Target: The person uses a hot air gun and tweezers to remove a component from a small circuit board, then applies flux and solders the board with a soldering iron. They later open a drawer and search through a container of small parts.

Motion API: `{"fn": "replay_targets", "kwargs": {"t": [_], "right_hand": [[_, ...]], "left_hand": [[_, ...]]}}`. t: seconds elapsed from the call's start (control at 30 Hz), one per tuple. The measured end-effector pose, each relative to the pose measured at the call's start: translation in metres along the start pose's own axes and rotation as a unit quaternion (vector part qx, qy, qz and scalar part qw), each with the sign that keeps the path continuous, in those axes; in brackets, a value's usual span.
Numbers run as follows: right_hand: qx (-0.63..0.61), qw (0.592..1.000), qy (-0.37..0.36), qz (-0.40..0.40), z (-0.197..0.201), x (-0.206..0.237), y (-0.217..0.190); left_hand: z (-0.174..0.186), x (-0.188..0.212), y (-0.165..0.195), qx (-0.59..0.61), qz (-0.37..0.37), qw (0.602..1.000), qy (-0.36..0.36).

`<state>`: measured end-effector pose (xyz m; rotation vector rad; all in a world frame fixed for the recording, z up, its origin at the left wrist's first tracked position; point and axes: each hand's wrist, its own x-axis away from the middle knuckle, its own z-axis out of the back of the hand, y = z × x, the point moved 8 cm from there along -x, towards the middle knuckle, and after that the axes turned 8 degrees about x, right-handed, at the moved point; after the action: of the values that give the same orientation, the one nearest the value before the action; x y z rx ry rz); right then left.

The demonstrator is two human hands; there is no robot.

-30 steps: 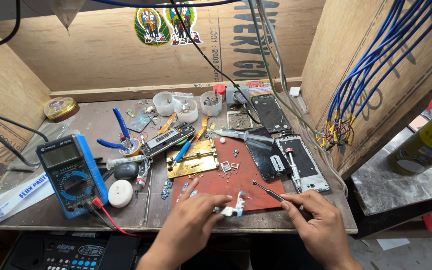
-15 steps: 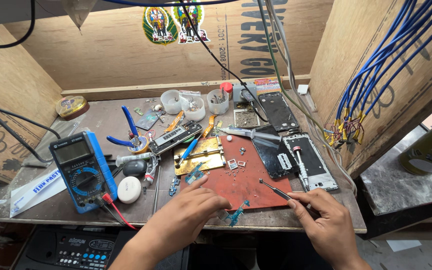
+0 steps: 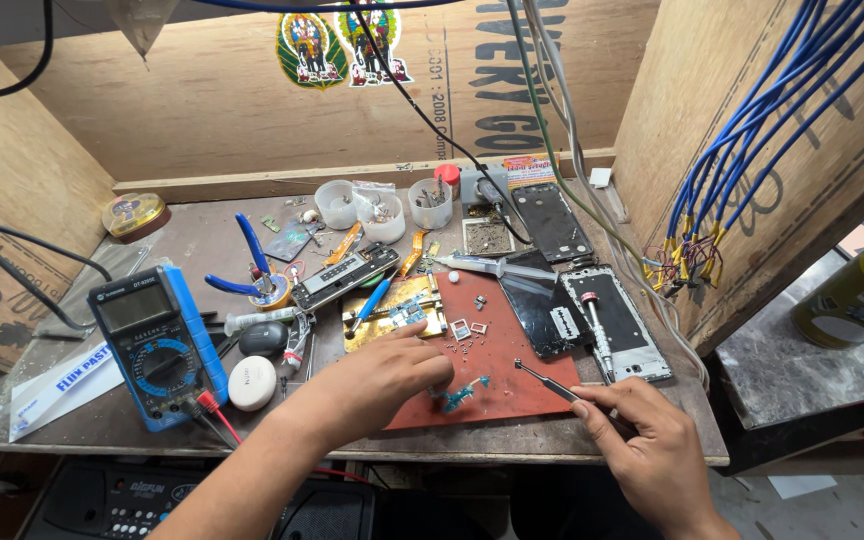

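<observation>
My left hand (image 3: 377,375) rests on the red work mat (image 3: 507,330), its fingertips pinching a small teal circuit part (image 3: 459,393) that lies on the mat. My right hand (image 3: 652,440) grips a thin precision screwdriver (image 3: 547,383), whose tip points left toward the teal part and stops a little short of it. Tiny screws and two small square frames (image 3: 469,328) lie on the mat just beyond my fingers. An opened phone body (image 3: 617,320) with a second screwdriver on it lies to the right of the mat.
A blue multimeter (image 3: 157,340) with red and black leads stands at the left, beside a white oval puck (image 3: 252,383). Blue-handled pliers (image 3: 247,265), a phone frame (image 3: 344,277), plastic cups (image 3: 384,210) and a syringe (image 3: 487,266) crowd the back. Blue wires (image 3: 752,150) hang on the right wall.
My left hand has shifted right along the mat onto the teal part. The screwdriver in my right hand has stayed beside it. The camera view has moved slightly.
</observation>
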<state>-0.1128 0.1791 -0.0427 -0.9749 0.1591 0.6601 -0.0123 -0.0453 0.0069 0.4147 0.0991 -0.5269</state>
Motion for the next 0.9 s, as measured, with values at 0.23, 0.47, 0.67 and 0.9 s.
{"fn": "replay_targets", "kwargs": {"t": [0.23, 0.47, 0.67, 0.9], "right_hand": [[0.008, 1.000, 0.007, -0.007, 0.000, 0.000, -0.001], [0.023, 1.000, 0.001, -0.021, -0.001, 0.000, -0.003], [0.010, 0.999, -0.010, -0.033, -0.002, -0.001, -0.002], [0.022, 1.000, -0.004, -0.016, -0.001, 0.000, -0.004]], "left_hand": [[-0.007, 0.008, 0.018, -0.017, -0.005, 1.000, -0.004], [-0.003, 0.028, 0.030, 0.049, 0.022, 0.994, 0.093], [-0.007, 0.029, 0.014, 0.055, 0.075, 0.992, 0.086], [-0.010, 0.029, 0.005, 0.054, 0.093, 0.991, 0.086]]}}
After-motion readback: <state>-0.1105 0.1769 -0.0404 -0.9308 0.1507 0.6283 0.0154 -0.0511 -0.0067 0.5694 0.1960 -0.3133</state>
